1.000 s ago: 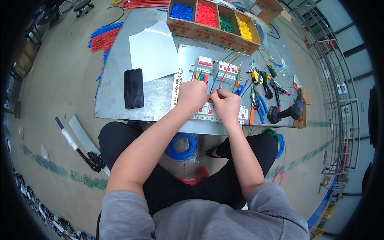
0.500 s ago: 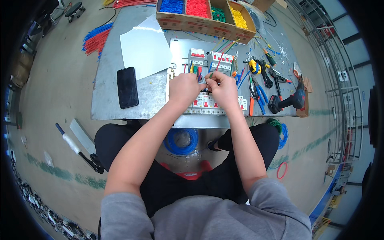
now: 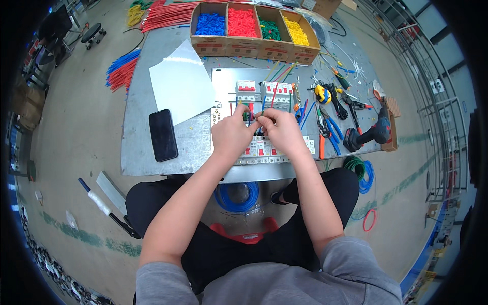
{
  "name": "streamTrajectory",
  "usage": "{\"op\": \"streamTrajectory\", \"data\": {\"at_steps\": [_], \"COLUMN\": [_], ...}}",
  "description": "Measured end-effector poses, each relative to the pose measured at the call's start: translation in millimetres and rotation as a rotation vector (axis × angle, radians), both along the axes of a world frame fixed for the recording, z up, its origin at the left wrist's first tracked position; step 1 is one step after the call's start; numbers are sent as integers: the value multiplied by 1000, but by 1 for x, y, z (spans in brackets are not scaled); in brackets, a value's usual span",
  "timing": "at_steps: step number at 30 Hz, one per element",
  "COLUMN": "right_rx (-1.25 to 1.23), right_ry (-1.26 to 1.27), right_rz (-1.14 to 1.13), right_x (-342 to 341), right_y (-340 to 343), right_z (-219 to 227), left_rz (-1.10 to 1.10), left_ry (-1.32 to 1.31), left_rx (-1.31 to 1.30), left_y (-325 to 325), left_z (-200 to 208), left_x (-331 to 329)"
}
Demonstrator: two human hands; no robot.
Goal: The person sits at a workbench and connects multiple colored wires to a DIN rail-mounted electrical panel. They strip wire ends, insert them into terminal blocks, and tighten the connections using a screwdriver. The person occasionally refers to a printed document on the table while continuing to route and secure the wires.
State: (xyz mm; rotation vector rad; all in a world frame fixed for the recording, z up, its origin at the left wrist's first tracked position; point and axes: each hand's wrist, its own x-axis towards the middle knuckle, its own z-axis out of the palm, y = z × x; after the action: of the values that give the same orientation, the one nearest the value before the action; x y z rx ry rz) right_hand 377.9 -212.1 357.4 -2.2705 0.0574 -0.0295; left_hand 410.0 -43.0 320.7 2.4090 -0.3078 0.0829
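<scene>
A black phone [image 3: 163, 135] lies left of the metal panel [image 3: 222, 77] on the table [image 3: 195, 147]. Over the panel, between its breaker rows [image 3: 277, 90], the left hand [image 3: 231, 133] is curled and the right hand [image 3: 282, 130] narrowed; what either grips cannot be told. Blue-handled pliers [image 3: 334, 130] lie farther right.

Phone [image 3: 163, 135] left of panel [image 3: 223, 81] — pliers [image 3: 333, 128] right — box [image 3: 241, 49] behind

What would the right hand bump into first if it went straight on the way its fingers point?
Probably the left hand: the right hand points leftward toward it, very close, though contact is hard to judge.
</scene>
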Motion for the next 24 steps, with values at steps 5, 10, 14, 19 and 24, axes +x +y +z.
{"op": "streamTrajectory", "data": {"at_steps": [5, 10, 14, 19, 24], "right_rx": [89, 178, 108, 52, 251], "right_ry": [179, 226, 188, 143, 247], "right_rz": [0, -46, -105, -127, -75], "right_x": [0, 6, 14, 18, 14], "right_y": [-1, 2, 4, 13, -5], "right_z": [-5, -13, -28, -30, -24], "left_rz": [0, 15, 37, 44, 17], "left_ry": [20, 93, 119, 130, 104], "left_rx": [-47, -95, -169, -157, -130], "left_y": [1, 2, 1, 3, -1], "left_z": [0, 1, 1, -1, -2], "left_x": [1, 2, 3, 3, 5]}}
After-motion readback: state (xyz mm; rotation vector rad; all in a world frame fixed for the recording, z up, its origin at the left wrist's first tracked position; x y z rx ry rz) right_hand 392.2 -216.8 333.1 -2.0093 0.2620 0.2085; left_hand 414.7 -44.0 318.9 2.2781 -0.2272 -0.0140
